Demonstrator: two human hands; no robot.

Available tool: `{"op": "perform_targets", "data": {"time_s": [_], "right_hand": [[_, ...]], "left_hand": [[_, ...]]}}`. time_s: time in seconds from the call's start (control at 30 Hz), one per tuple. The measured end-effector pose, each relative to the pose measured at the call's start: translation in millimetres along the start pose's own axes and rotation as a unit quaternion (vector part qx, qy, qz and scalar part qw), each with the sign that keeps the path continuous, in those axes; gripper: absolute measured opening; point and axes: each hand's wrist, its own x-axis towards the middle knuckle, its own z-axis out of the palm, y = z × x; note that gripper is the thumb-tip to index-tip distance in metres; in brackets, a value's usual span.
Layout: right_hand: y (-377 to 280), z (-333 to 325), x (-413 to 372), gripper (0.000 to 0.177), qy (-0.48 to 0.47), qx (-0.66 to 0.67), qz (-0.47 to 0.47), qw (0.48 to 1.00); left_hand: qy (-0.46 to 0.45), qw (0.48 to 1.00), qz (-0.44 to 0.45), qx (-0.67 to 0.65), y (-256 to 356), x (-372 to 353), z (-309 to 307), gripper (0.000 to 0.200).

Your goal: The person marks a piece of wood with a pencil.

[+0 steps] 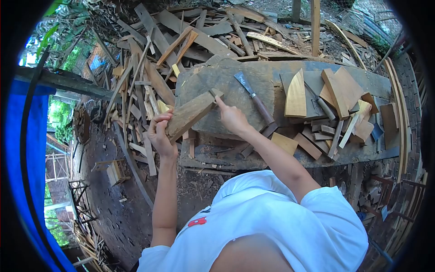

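A thick, rough-faced wooden block (192, 115) slants over the left part of the worn work surface (258, 81). My left hand (160, 132) is closed at its lower left end, fingertips against the side. Just above those fingertips a small yellow wood piece (163, 107) pokes out. At the block's upper right end is my right hand (232, 118), its index finger pressed to the end and the other fingers curled, partly hidden. A chisel (259, 103) with a wide metal blade and dark handle lies to the right of my right hand.
A yellow curved-edge wood piece (295, 96), a second handled tool (324, 108) and brown boards (340, 90) lie on the bench's right side. Offcuts (319, 138) crowd its front edge. Scrap wood (181, 41) is heaped behind and left. A wooden post (315, 29) stands at the back.
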Motion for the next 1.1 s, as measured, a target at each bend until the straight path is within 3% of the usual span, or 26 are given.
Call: {"op": "perform_targets", "data": {"time_s": [0.13,0.27,0.5,0.73,0.83,0.93,1.1], "right_hand": [[-12.0,-11.8,-34.9,0.057,-0.01,0.019,-0.05,0.999],[22.8,4.7,5.6,0.056,0.012,0.025,0.001,1.0],[-2.5,-9.2,-30.0,0.054,-0.035,0.006,-0.028,0.999],[4.2,-2.5,-2.5,0.057,0.0,-0.003,0.013,1.0],[-5.6,-9.6,-21.7,0.056,-0.05,-0.015,-0.036,0.998],[17.9,-3.9,10.1,0.059,-0.012,-0.043,0.01,0.999],[1.8,-7.2,-13.1,0.059,-0.021,-0.034,-0.016,0.999]], "left_hand": [[-0.013,1.0,0.016,-0.014,-2.4,-1.3,-0.6,0.015],[-0.005,0.999,0.04,0.014,-1.9,-3.7,3.9,0.014],[-0.011,1.0,0.022,0.015,-3.3,-3.5,-1.9,0.014],[0.001,1.0,0.026,0.013,-4.7,-3.2,-5.9,0.013],[-0.003,0.999,0.03,0.012,-6.5,-5.7,-8.2,0.013],[-0.011,0.999,0.029,0.025,-0.5,-8.7,-1.9,0.013],[-0.026,0.999,0.039,0.007,-6.9,-4.0,-6.1,0.013]]}}
